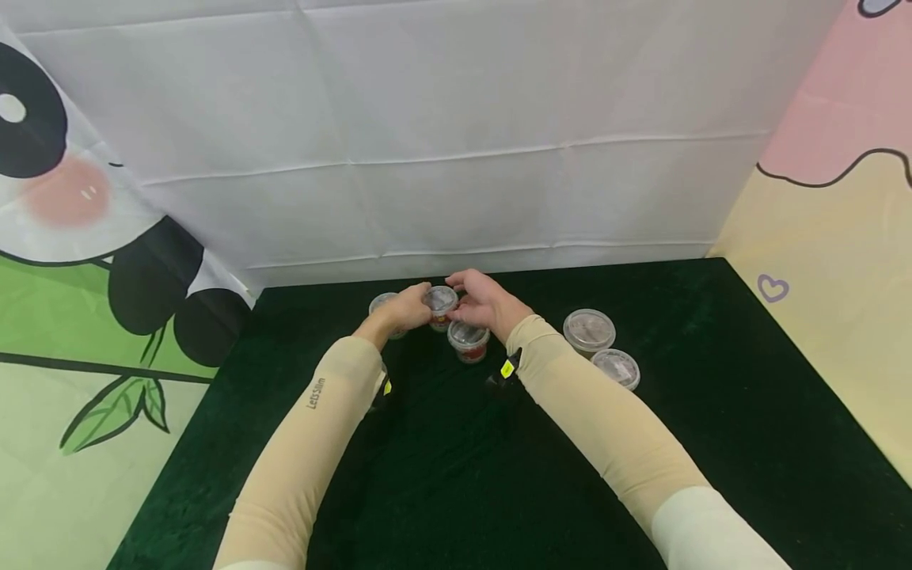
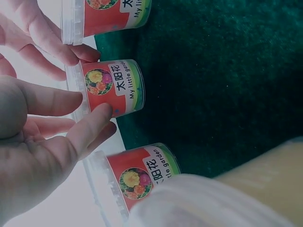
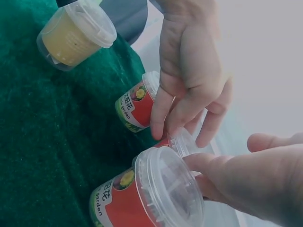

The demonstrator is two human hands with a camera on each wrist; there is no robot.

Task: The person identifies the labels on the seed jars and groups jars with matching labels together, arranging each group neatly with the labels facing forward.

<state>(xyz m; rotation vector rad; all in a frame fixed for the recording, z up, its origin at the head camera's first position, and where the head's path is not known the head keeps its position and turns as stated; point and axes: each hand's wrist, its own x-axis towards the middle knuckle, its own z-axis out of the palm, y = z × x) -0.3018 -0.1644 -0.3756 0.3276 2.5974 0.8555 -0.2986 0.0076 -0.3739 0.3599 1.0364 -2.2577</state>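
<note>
Both hands meet at a small lidded plastic cup [image 1: 440, 299] near the table's back edge. Its red label reads "My little garden" and shows flowers in the left wrist view. My left hand [image 1: 404, 309] grips this cup [image 2: 106, 90] from the left, thumb and fingers at its side and lid. From the right, my right hand [image 1: 488, 301] curls its fingers at the lid. A matching cup [image 1: 385, 302] stands left of it, partly behind the left hand. Another matching cup [image 1: 468, 343] stands in front, below the right hand.
Two wider clear-lidded tubs [image 1: 589, 329] stand right of the right forearm, one partly behind the sleeve. A yellowish lidded cup [image 3: 75, 38] shows in the right wrist view. Dark green cloth [image 1: 442, 475] covers the table; a white sheet [image 1: 456, 142] hangs behind.
</note>
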